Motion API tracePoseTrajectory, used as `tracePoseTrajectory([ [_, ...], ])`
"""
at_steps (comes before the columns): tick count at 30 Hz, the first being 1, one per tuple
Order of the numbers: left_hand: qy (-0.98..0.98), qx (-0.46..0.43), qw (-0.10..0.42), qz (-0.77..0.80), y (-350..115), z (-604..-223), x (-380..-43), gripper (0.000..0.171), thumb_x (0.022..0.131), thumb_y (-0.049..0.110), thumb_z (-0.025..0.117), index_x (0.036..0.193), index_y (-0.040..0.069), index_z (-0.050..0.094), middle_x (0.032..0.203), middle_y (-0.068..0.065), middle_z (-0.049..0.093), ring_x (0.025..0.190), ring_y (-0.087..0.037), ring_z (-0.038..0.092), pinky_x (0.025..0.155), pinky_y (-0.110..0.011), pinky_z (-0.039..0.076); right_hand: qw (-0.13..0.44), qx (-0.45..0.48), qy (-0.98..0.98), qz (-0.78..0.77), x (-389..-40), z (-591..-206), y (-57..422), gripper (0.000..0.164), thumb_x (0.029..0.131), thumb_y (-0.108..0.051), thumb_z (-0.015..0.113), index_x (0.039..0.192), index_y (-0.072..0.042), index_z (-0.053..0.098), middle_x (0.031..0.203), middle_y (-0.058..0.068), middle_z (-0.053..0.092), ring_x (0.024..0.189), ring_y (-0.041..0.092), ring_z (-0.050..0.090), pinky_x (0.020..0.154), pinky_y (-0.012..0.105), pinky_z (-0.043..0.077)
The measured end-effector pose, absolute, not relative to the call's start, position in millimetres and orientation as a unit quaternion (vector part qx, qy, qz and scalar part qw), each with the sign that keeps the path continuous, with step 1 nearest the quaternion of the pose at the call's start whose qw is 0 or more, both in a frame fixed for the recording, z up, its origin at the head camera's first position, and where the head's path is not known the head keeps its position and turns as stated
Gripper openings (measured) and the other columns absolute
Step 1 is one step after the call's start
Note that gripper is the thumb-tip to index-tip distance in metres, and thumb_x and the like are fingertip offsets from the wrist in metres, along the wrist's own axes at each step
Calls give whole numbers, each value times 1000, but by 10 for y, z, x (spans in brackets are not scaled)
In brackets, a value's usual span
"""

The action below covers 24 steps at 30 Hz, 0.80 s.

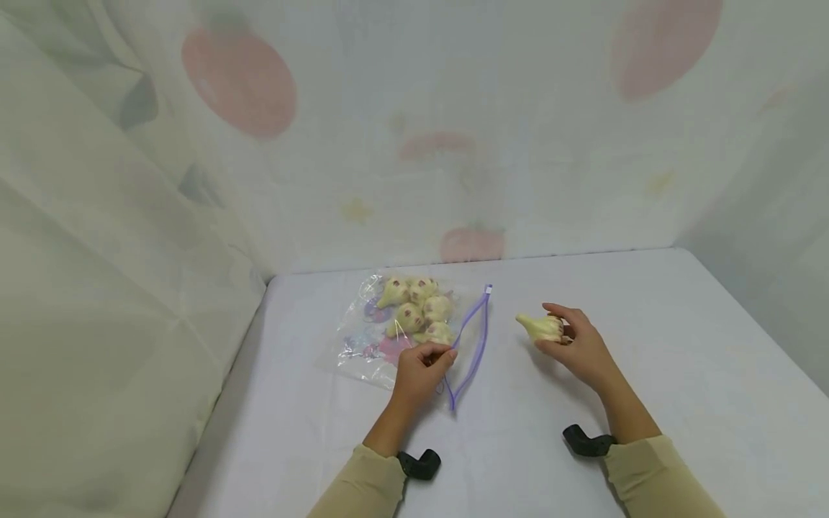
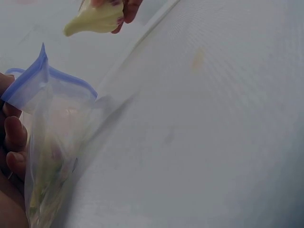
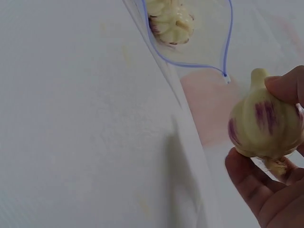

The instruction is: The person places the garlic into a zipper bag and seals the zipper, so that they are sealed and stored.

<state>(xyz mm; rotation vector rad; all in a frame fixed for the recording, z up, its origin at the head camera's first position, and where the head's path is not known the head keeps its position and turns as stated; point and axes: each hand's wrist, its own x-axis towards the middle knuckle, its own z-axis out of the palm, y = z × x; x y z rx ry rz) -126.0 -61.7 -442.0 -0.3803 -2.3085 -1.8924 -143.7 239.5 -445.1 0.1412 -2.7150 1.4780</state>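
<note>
My left hand (image 1: 419, 370) pinches the near edge of a clear zip bag (image 1: 363, 352), whose purple zip strip (image 1: 479, 349) gapes apart toward the right. Several garlic bulbs (image 1: 409, 317) with purple marks lie inside the bag. To the right of the bag's mouth, my right hand (image 1: 579, 347) grips another garlic bulb (image 1: 542, 328) between thumb and fingers, its stem pointing left at the bag. In the right wrist view that held bulb (image 3: 266, 118) shows purple streaks and a tuft of roots at its base. Left-hand fingers (image 2: 16, 133) show beside the bag in the left wrist view.
A white-covered table (image 1: 680, 345) lies under everything. Behind it hangs a pale curtain (image 1: 363, 158) printed with red fruit shapes, and more cloth (image 1: 97, 288) hangs on the left side. A black wrist device (image 1: 421, 465) sits at the left sleeve cuff, with a similar one (image 1: 588, 441) at the right.
</note>
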Motion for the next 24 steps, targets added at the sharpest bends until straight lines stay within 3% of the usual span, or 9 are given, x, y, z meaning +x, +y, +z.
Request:
tracePoseTrajectory([
  [12, -762, -133, 66, -630, -616, -4418, -1255, 9, 86, 2, 73, 90, -6, 74, 79, -21, 71, 63, -3, 53, 57, -16, 44, 7, 13, -863, 506, -1433, -4495, 2323, 76, 82, -34, 81, 146, -14, 46, 129, 16, 56, 108, 29, 57, 75, 19, 51],
  [19, -762, -127, 65, -631, -608, -4412, -1246, 9, 86, 2, 73, 90, -6, 74, 81, -21, 71, 63, -5, 52, 57, -16, 43, -5, 17, -830, 557, -1438, -4539, 2308, 73, 83, -35, 80, 146, -22, 45, 137, 12, 44, 91, 22, 60, 70, 27, 56],
  [24, -764, -128, 64, -629, -603, -4398, -1246, 9, 86, 1, 73, 90, -7, 74, 80, -21, 70, 63, -4, 52, 57, -16, 43, -6, 8, -808, 589, -1442, -4558, 2291, 72, 84, -30, 80, 145, -21, 45, 139, 12, 42, 99, 23, 57, 72, 26, 56],
])
